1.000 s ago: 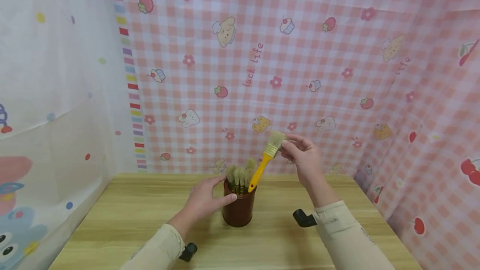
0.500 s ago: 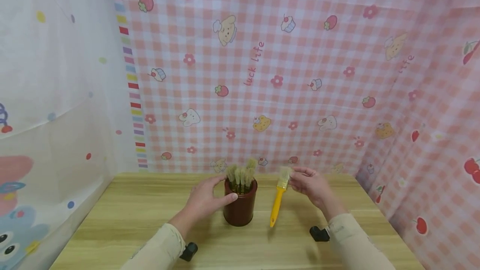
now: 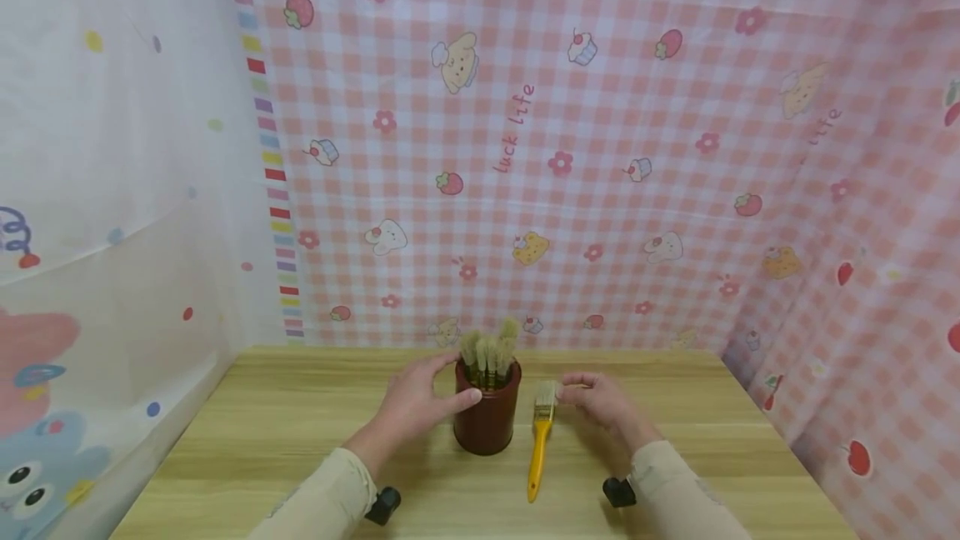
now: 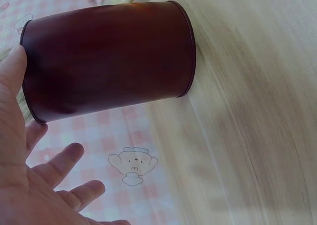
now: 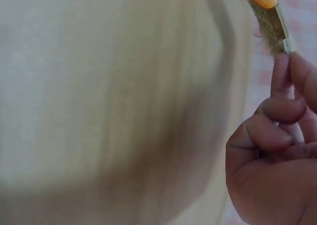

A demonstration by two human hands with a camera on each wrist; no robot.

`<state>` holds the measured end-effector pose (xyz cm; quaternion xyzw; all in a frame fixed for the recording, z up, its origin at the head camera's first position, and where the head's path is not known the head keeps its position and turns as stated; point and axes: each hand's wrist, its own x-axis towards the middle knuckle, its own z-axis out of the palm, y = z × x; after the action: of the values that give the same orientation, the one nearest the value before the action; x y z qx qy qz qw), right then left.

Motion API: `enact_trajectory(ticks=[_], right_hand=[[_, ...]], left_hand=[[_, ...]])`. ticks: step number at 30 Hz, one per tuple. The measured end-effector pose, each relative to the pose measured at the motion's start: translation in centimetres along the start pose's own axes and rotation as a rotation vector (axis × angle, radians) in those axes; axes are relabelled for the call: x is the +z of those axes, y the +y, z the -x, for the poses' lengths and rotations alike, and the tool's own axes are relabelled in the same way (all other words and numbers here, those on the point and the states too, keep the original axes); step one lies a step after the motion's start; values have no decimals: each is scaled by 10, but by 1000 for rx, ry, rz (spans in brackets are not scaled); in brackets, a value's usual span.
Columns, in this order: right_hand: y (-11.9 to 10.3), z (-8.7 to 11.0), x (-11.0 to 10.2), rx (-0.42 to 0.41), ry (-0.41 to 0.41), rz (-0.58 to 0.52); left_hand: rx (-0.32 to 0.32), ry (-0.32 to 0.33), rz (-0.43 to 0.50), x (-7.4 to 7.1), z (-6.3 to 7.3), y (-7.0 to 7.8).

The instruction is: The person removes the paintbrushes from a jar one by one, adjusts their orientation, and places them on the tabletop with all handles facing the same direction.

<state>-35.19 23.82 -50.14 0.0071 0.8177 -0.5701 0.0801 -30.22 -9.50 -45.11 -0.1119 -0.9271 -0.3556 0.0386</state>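
A brown cylindrical holder (image 3: 484, 427) stands upright on the table, with several bristle brushes (image 3: 487, 354) poking up from it. My left hand (image 3: 411, 400) grips the holder's upper rim between thumb and a finger. In the left wrist view, the other fingers of that hand (image 4: 34, 185) spread away from the holder (image 4: 109, 61). To the holder's right, my right hand (image 3: 603, 408) pinches a yellow-handled paintbrush (image 3: 538, 452) by its bristle tips, handle toward me. Close up, thumb and finger meet at the end of the paintbrush (image 5: 272, 29). Whether its handle touches the table cannot be told.
The wooden table (image 3: 300, 407) reaches back to a pink checked cloth (image 3: 480, 207). A white patterned cloth (image 3: 135, 215) hangs on the left. Black pieces jut from beneath both wrists, one by the left sleeve (image 3: 315, 498), one by the right sleeve (image 3: 678, 490).
My right hand has carried the paintbrush away from over the holder, first right and down, then lower and slightly back left, beside it. My left hand stays on the holder.
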Motion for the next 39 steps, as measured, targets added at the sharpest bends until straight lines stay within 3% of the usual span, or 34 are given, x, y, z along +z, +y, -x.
enact_trajectory(ticks=[9,15,24,32,37,39], right_hand=[[4,1,17,-39,81,211],[-2,-4,25,-33,96,247],[-2,-15,39,-69,106,248],[-6,-11,38,-101,109,292],[-11,-1,30,-19,84,158],[-15,1,24,-45,75,156]], left_hand=[[3,4,-5,0,0,-1],[-6,3,0,2,0,-2],[-9,4,-3,1,0,-2],[-6,13,1,-1,1,0],[0,9,-1,0,2,1],[1,7,1,0,2,1]])
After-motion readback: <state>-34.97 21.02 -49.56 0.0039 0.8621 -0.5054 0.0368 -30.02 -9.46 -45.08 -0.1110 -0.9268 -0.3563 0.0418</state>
